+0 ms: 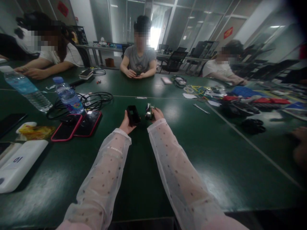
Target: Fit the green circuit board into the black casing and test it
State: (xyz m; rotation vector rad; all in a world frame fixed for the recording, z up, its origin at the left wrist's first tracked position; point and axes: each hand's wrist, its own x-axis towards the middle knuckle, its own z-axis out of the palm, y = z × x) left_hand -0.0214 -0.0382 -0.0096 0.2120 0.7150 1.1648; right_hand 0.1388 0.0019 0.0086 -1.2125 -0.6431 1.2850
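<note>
Near the middle of the green table [141,143], my left hand [126,124] is wrapped round a small black rectangular case [133,115], its dark face turned up. Just to the right, my right hand [157,114] grips a small electronic part [149,111] with green and shiny metal areas; its details are too small to tell. A narrow gap separates the case from the part. Sheer dotted sleeves cover both my forearms.
Two pink-edged phones [88,123], black cables [102,99], bottles [68,94] and a white device [22,164] lie or stand left. A wrench [201,109] and tangled wires [194,91] are at right. Several people sit around the table.
</note>
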